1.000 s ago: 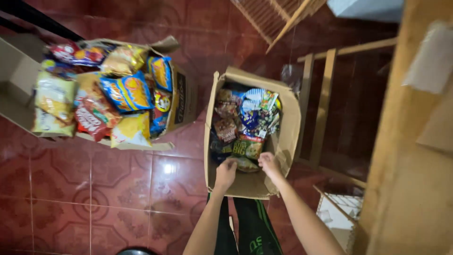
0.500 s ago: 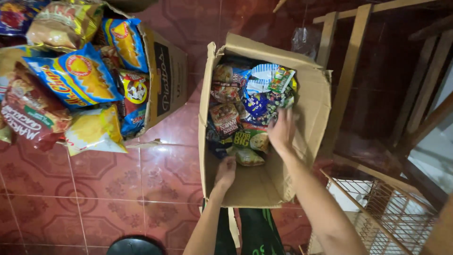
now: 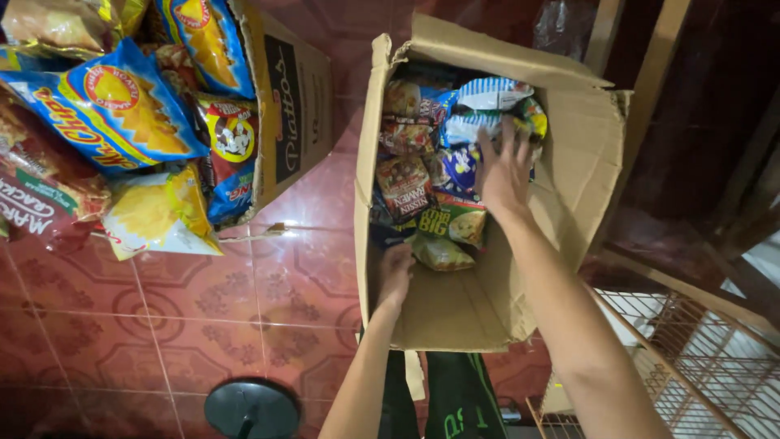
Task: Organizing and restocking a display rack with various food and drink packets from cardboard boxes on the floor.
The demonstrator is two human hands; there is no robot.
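Note:
An open cardboard box stands on the red tiled floor, its far half filled with small snack and noodle packets. My right hand reaches deep into the box with fingers spread, resting on the blue and white packets. My left hand is at the box's near left inside wall, fingers curled beside a yellowish packet; whether it grips anything is unclear.
A second cardboard box to the left overflows with large chip bags. A round black base sits on the floor near my legs. A wire rack is at the lower right, with wooden frames behind.
The view has moved closer to the box. My right hand pushed farther in over the packets. My left hand slid from the front edge to the left inside wall.

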